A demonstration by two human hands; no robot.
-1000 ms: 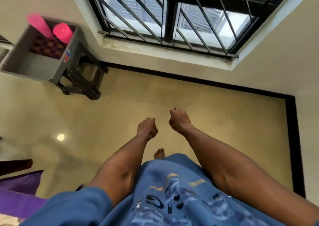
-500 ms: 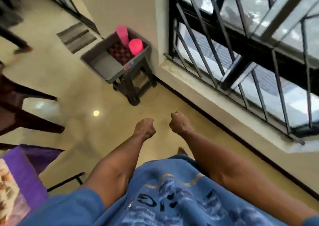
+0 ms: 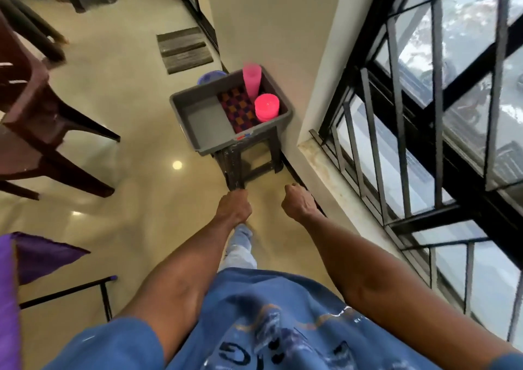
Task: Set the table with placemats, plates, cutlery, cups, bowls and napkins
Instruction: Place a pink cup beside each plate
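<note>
A grey plastic tub [image 3: 198, 120] sits on a dark stool [image 3: 249, 160] by the wall. Inside it stand a tall stack of pink cups [image 3: 251, 78], a low stack of pink bowls [image 3: 266, 107] and checkered placemats [image 3: 239, 109]. My left hand [image 3: 235, 207] and my right hand [image 3: 297, 201] are held out in front of me over the floor, just short of the stool. Both have curled fingers and hold nothing.
Dark brown chairs [image 3: 36, 109] stand at the left. A table with a purple cloth [image 3: 36, 253] is at the lower left. A barred window [image 3: 424, 115] runs along the right wall. A grey doormat [image 3: 184, 48] lies further on, and a purple container [image 3: 210, 76] peeks out behind the tub.
The view has swung left, and the tub on its stool has come from the upper left to straight ahead and nearer. Both hands stay curled and held out.
</note>
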